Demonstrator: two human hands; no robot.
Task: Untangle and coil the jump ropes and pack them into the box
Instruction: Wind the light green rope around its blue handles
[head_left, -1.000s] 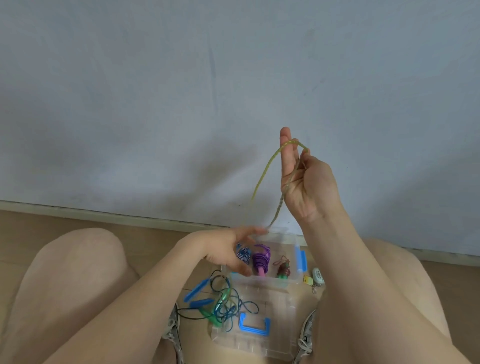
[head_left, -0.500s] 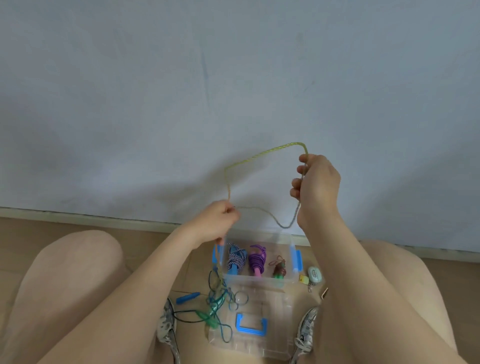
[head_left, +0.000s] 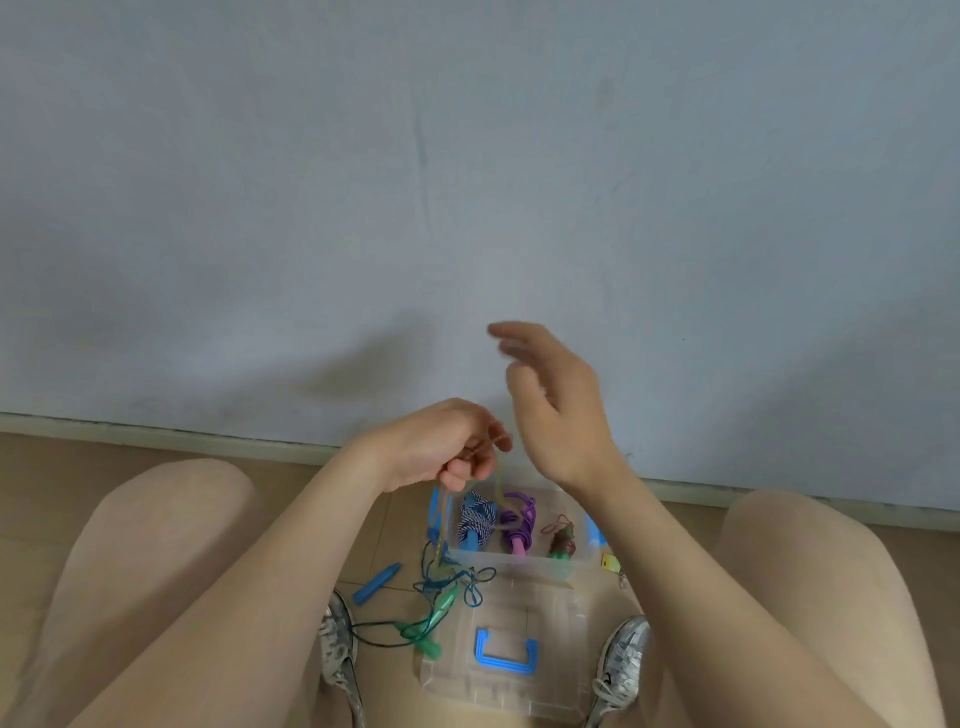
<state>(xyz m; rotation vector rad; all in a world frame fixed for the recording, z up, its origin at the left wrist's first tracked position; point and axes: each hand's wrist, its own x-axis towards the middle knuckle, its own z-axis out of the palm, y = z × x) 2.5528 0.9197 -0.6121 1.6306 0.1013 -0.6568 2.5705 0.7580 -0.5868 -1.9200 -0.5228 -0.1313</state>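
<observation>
- Sitting low on a wooden floor (head_left: 52, 493), knees spread wide, and a loose blue handle (head_left: 376, 582) lies at nine o'clock of the rope tangle.
- Left shoe (head_left: 337, 644) sits at seven o'clock of that tangle (head_left: 441, 597), a knot of green and dark blue cord just beside the box's near left corner.
- Left hand (head_left: 436, 447) is clenched on a yellow-green rope (head_left: 497, 483), fingers curled tight. Two strands drop from the fist, one down the box's left outer side toward the tangle and one over the box's inside.
- Clear box (head_left: 514, 564) stands open at six o'clock of the hands, with a blue-and-white coil (head_left: 475, 519) on the left, a purple coil (head_left: 519, 519) in the middle and a small red-and-green bundle (head_left: 561, 540) on the right.
- Lid (head_left: 519, 696), blue grip on top, lies flat at the box's six o'clock, between the shoes.
- Right hand (head_left: 556, 400) is up at one o'clock of the left, fingers spread and loose, holding nothing, and blurred.
- Right shoe (head_left: 621, 660) sits at three o'clock of the lid.
</observation>
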